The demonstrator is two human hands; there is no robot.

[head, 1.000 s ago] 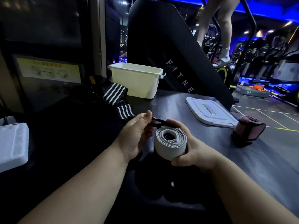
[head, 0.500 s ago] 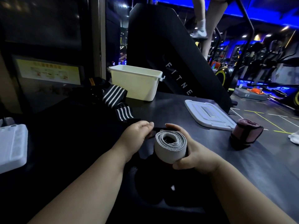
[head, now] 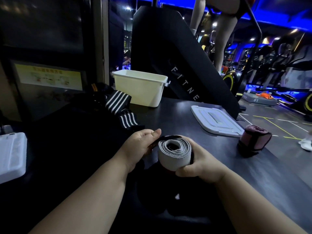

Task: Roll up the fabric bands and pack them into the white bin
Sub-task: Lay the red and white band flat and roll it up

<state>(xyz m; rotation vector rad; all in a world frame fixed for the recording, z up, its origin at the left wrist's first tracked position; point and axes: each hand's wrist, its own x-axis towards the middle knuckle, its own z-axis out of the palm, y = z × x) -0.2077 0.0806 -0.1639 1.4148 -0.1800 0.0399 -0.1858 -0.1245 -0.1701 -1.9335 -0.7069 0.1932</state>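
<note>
Head view looks down along a person's two bare forearms to a dark worktop [head: 177, 115]. The right hand [head: 200, 164] has its grip closed round a grey fabric band [head: 174, 154] wound into a thick roll. Its fingers curl behind the roll and its thumb lies against the lower front edge, with the spiral end of the roll turned up toward the camera. The left hand [head: 140, 147] pinches the band's loose black tail [head: 166, 137] between thumb and fingers, just beside the top of the roll (the tail runs across the roll's far rim). The roll is held close in front of the person, well apart from the white bin [head: 141, 88], which stands upright and open at the far side of the worktop; its inside cannot be seen. Just left of the bin lies a loose heap of black bands with white stripes [head: 118, 100]. Right of the bin a white lid [head: 217, 119] lies flat, and just beside its near right corner stands a rolled pink band [head: 255, 141]. A white box [head: 11, 154] sits at the left edge. Behind the worktop rises a black stair machine [head: 168, 56] lettered FITNE, with another person's legs [head: 222, 39] on it.
</note>
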